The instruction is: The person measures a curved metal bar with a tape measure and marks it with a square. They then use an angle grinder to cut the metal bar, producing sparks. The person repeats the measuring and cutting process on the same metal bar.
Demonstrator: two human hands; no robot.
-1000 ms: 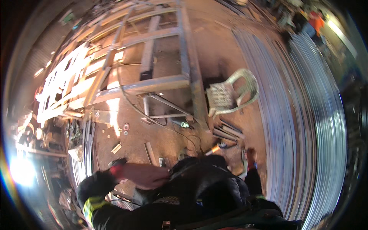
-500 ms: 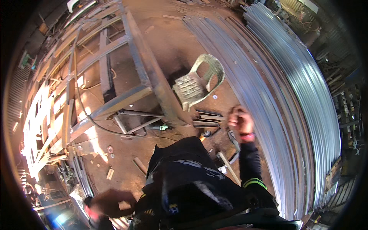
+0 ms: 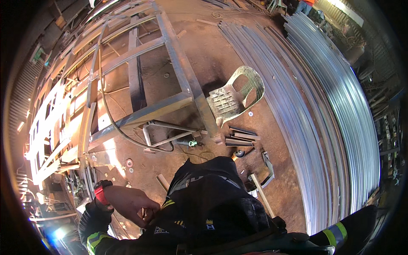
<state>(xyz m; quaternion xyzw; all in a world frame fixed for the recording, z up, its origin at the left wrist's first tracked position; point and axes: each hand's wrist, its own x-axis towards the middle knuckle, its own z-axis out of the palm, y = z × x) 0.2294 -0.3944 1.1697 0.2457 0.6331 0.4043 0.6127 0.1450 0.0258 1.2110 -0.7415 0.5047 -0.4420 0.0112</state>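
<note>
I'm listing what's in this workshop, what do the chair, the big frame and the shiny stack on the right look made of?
Chair: probably moulded plastic, dull and stained; seat and back look one piece. Big frame: likely steel, grey with rust-like patches. Shiny stack: apparently bare metal, from its silvery glare; which metal, I can't tell.

Workshop: I stand in a metalworking shop
Steel frame (image 3: 148,112): large, left of the chair (image 3: 223,102)
Metal lengths (image 3: 293,106): long stacks, right of the chair
Short bars (image 3: 248,136): just my side of the chair
</note>
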